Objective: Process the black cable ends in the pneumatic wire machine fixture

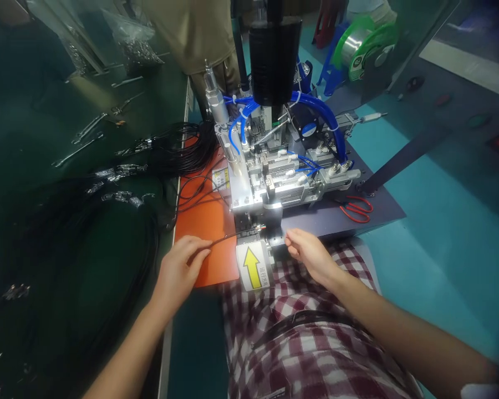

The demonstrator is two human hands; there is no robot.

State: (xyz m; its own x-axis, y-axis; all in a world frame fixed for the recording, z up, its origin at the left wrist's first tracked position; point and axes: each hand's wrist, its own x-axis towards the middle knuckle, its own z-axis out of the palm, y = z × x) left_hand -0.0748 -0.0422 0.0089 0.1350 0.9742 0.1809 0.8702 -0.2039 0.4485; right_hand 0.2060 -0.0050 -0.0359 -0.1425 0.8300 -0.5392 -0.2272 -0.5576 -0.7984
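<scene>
Between the thumb and fingers of my left hand is a thin black cable. Its far end, with small coloured wires showing, reaches the front of a metal machine with blue air tubes. My right hand is at the machine's front right corner, fingers curled together in a pinch. Whatever those fingertips hold, if anything, is too small to make out. Below the cable end, a label with a yellow arrow is fixed to the machine's front. An orange sheet lies under my left hand and the cable.
Bundles of black cables with metal ends lie on the dark table at left. Red-handled pliers rest on the machine's base. A green solder spool stands behind on a blue stool. Another person stands beyond the table.
</scene>
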